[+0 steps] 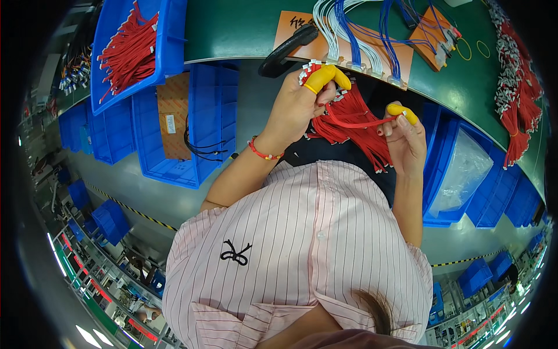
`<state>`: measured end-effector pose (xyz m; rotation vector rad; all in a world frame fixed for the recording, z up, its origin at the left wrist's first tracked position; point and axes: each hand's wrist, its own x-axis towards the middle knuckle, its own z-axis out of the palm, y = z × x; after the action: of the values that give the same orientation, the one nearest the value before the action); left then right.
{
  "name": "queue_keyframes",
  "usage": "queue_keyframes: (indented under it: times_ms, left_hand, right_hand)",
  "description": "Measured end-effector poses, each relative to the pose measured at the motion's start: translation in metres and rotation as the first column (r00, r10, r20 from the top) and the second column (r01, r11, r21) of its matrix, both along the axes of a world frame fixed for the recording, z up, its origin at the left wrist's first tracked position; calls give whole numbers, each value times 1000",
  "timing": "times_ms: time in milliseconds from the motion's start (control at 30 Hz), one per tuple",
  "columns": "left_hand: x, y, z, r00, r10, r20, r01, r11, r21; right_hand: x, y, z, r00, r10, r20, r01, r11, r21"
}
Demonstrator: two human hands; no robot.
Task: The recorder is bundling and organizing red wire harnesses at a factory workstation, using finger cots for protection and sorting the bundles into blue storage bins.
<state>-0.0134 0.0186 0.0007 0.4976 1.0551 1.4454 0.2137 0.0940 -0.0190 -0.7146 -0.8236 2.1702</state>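
Between both hands (408, 141), a red cable (363, 125), long axis left to right.

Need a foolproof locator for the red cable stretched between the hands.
Start at the near edge of the green table, where two hands wear yellow finger covers. The red cable runs from left hand to right hand. It alone bridges them; the other red cables nearby are bunched.

Cables (356, 115) are red, finger cots (321, 75) yellow — shirt (273, 232) pink, dark-striped.
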Motion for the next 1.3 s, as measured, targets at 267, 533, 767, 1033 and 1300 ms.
queue_keyframes:
  times_ms: [267, 533, 767, 1033, 1300]
  left_hand:
    - [6, 3, 5, 998, 67, 15, -67, 998, -13]
    - [-3, -11, 3, 997, -21, 68, 21, 1000, 2]
    - [-2, -27, 13, 995, 24, 94, -16, 996, -88]
    - [-2, -25, 12, 995, -43, 85, 51, 995, -87]
    - [0, -21, 9, 993, -21, 117, 32, 995, -91]
  right_hand:
    - [-4, -3, 1, 999, 43, -9, -43, 999, -30]
    - [-30, 0, 19, 973, 26, 230, -46, 996, 82]
    - [-45, 6, 23, 920, -85, 382, -33, 955, 294]
    - [-37, 9, 27, 917, -147, 370, 34, 955, 295]
    - [-39, 12, 26, 925, -147, 351, 63, 968, 241]
